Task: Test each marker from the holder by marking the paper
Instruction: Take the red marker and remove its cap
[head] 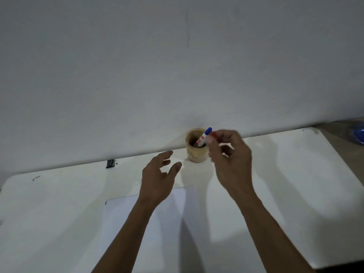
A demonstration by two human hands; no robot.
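Observation:
A round wooden holder [197, 152] stands at the far edge of the white table, against the wall. A white marker with a blue cap [205, 135] leans in it, cap up. My right hand [231, 156] is just right of the holder's rim, its fingertips pinched on a small red part, apparently the cap of a red marker [213, 134]; my fingers hide the rest of it. My left hand [158, 175] hovers open, fingers spread, left of the holder and holds nothing. A white sheet of paper [126, 223] lies on the table under my forearms.
The white table [295, 184] ends at the wall behind the holder. A small black object [110, 163] sits at the table's back edge on the left. A blue thing [357, 133] lies beyond the table's right corner.

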